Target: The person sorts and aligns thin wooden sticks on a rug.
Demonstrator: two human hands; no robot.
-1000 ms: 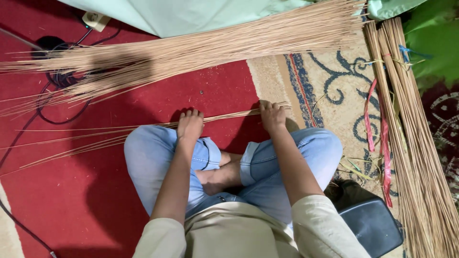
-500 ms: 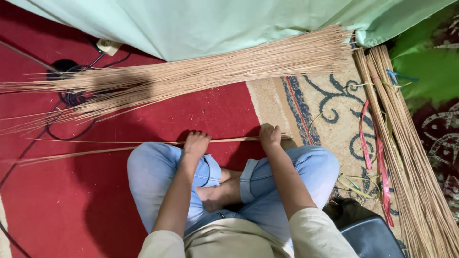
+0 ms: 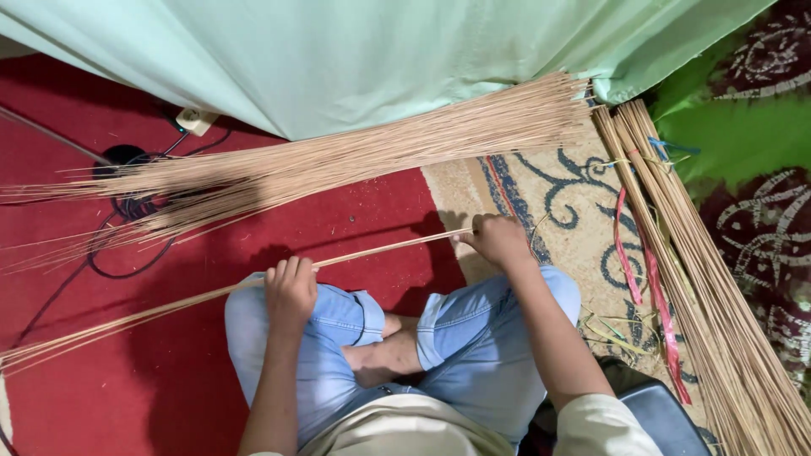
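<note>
Red carpet [image 3: 355, 211] under & left of fingers, patterned beige rug [image 3: 557, 194] right, pale green cloth [image 3: 380, 59] beyond.

You have two hands in view, your left hand [image 3: 290, 291] and your right hand [image 3: 500, 239]. Three gatherings of thin tan sticks: one small bunch [image 3: 380, 249] across your knees, one spread pile [image 3: 338, 165] along the green cloth's [image 3: 380, 59] edge, one long bundle [image 3: 701, 287] at the patterned rug's [image 3: 574, 211] right edge. One black cable [image 3: 127, 211], one white plug [image 3: 196, 121].
</note>
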